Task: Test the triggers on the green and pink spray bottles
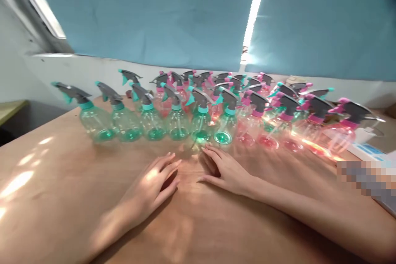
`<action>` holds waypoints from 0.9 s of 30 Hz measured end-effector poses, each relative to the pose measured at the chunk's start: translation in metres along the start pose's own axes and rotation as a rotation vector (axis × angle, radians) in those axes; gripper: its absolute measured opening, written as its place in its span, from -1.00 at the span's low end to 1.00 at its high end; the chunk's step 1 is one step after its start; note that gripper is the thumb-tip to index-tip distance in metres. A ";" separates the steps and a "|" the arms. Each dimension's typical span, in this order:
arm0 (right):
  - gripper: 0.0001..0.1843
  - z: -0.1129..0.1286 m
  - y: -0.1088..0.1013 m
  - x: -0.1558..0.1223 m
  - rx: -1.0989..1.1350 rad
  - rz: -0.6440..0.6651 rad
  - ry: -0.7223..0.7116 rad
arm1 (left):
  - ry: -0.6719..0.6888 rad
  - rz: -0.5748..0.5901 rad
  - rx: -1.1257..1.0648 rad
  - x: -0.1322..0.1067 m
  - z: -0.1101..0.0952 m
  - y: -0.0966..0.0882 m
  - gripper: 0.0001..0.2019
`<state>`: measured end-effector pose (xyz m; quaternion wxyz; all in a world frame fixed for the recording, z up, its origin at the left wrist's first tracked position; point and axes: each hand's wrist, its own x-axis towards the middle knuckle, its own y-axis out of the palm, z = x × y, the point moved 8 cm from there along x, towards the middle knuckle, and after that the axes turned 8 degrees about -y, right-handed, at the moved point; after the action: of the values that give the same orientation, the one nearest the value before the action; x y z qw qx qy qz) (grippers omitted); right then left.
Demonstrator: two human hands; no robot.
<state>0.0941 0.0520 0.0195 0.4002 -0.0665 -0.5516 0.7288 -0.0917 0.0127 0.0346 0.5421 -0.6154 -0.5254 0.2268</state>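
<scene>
My left hand (pixel 157 179) rests on the wooden table (pixel 204 231) with its fingers apart and nothing in it. To its right, my right hand (pixel 227 171) also lies on the tabletop, fingers spread and holding nothing. Its fingertips are close to a green spray bottle (pixel 202 126) and a second green spray bottle (pixel 225 128) in the front row. Several clear green bottles with teal collars stand upright on the left. Pink spray bottles, one of them a front pink bottle (pixel 249 130), continue the row to the right. More bottles behind are partly hidden.
Blue curtains (pixel 161 16) hang behind the table, with bright light through a gap. At the right edge are a white and blue box (pixel 371 152) and a pixelated patch (pixel 368 177). A greenish surface (pixel 12 111) stands off to the left.
</scene>
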 end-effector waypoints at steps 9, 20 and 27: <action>-0.29 0.058 0.042 0.080 0.060 0.000 -0.189 | -0.347 -0.185 -0.082 -0.031 0.102 -0.066 -0.67; -0.56 0.113 0.072 0.156 0.271 -0.043 -0.336 | -0.731 -0.534 -0.079 -0.033 0.211 -0.135 -0.28; -0.66 0.123 0.078 0.195 0.409 -0.056 -0.288 | -0.712 -0.516 -0.211 0.009 0.224 -0.133 -0.14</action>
<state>-0.1427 0.0820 0.0671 0.3426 0.1360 -0.4455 0.8158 -0.3323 0.0986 0.0887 0.3008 -0.3996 -0.8356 0.2271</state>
